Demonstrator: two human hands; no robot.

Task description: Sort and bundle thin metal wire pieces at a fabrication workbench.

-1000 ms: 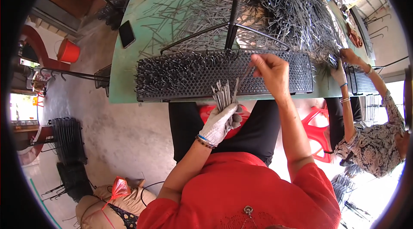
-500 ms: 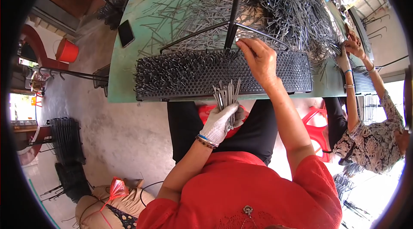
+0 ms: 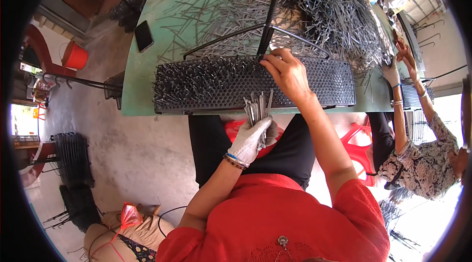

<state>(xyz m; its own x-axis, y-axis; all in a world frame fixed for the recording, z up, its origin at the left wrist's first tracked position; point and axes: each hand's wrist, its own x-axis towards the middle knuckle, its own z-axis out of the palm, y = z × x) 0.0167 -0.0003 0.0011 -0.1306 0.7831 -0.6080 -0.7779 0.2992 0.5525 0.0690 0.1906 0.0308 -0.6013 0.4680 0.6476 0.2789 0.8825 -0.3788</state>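
A long black perforated metal rack [image 3: 319,82] lies along the table's front edge, its left half filled with upright dark metal strips [image 3: 191,85]. My left hand [image 3: 247,142], in a white glove, is closed around a bundle of thin grey metal strips [image 3: 256,108] just in front of the rack. Bare, my right hand [image 3: 289,75] is pinched at the rack's rear edge, where the filled holes meet the bare ones. What its fingertips hold, if anything, is too small to make out.
Loose strips [image 3: 236,21] cover the green table [image 3: 135,92], with a large heap [image 3: 339,11] at the back right. A black upright bar [image 3: 273,3] rises behind the rack. A phone [image 3: 144,36] lies at the left. A co-worker's hands [image 3: 396,67] work at the right.
My right hand has come down and slightly left, from above the rack to its rear edge. My left hand stays with the bundle. The co-worker's hands have shifted a little.
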